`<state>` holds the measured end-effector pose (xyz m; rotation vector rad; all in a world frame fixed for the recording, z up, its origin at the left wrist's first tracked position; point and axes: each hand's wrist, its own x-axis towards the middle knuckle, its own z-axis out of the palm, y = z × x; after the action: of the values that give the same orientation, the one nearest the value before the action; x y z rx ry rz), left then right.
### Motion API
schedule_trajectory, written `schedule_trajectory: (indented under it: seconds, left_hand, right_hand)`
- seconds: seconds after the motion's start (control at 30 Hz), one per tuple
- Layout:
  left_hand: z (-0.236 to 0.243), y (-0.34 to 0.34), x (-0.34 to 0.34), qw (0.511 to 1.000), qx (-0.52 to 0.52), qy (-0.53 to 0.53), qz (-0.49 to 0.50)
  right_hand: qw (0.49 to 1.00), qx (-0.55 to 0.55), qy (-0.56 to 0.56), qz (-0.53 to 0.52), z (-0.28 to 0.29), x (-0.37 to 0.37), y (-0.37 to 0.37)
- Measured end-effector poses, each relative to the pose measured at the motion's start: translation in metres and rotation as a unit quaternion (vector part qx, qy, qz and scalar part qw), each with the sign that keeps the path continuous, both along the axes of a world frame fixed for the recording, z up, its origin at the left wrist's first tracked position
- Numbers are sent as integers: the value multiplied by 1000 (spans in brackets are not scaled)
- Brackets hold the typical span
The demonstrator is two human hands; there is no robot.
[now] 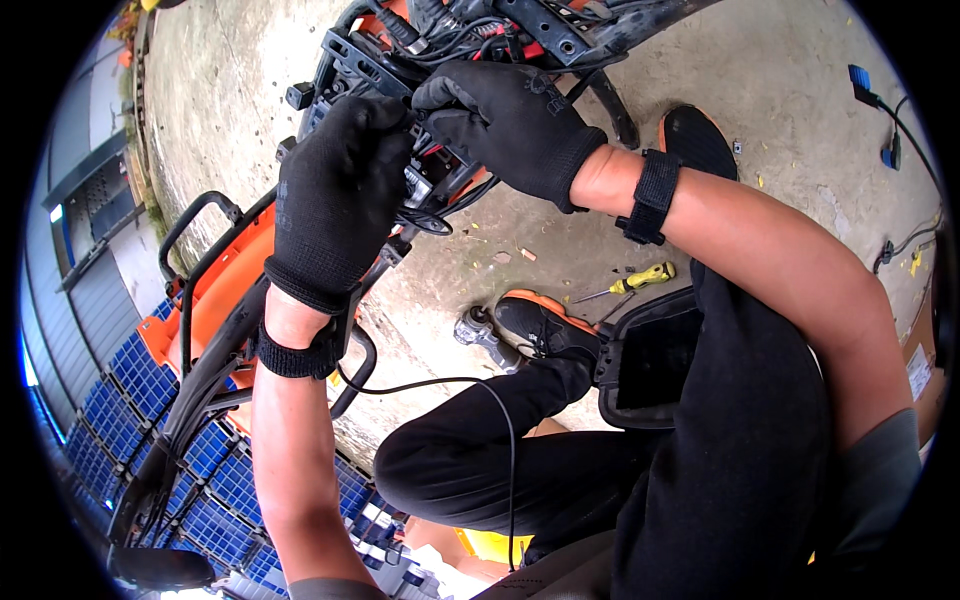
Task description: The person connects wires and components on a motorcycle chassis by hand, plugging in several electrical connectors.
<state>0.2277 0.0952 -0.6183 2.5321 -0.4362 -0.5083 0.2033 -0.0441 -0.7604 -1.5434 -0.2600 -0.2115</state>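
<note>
Both my hands wear black knitted gloves and meet at the wiring of an orange and black vehicle. My left hand [340,200] is closed, its thumb and fingertips pinched together beside the black metal frame [365,65]. Curled in a pinch just to the right is my right hand [520,130], its fingertips close to the left ones. Whatever lies between the fingers is hidden by the gloves. Black cables [475,40] and plugs crowd the frame beyond the hands. Below them hangs a looped black cable [425,220]. An orange body panel [230,285] is left of my left wrist.
On the concrete floor lie a yellow-handled screwdriver [650,275] and a grey power driver [487,338], near my shoe [545,325]. A black open case [655,365] sits by my leg. Blue crates [125,380] are at left; a blue-ended cable [860,85] lies far right.
</note>
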Motion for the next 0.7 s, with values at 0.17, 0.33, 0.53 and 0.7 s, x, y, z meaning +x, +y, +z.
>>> schedule_trajectory:
  seconds: [0.17, 0.33, 0.53, 0.7]
  left_hand:
    - [2, -1, 3, 999, 28, -13, -33]
    - [6, -2, 6, 998, 60, -16, -30]
    - [8, 3, 12, 995, 88, -1, -45]
    - [6, 9, 16, 997, -4, 82, 15]
  right_hand:
    - [1000, -10, 10, 6, -1, 1, 0]
    - [1000, 5, 15, -13, -2, 2, 2]
    - [1000, -17, 14, -2, 2, 2, -1]
    - [1000, -8, 10, 5, 2, 3, -1]
